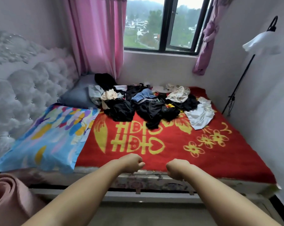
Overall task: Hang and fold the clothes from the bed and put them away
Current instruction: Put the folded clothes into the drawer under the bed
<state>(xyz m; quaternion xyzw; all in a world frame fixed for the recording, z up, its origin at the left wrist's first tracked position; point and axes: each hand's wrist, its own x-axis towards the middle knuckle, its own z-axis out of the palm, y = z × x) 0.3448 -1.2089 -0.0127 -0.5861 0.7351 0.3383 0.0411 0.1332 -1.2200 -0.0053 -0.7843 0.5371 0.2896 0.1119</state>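
The near half of the red blanket (154, 144) lies bare, open to reach from the bed's front edge. Behind it the clothes pile (147, 103) spans the far half; a colourful pillow (53, 136) fills the left side, a floor lamp (245, 66) stands right

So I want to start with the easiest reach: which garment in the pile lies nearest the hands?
The black garment trailing from the pile's front edge onto the yellow emblem; the others lie farther back.

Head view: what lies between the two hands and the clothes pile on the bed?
Only bare red blanket with its yellow pattern, between the left hand, right hand and clothes pile, in the head view.
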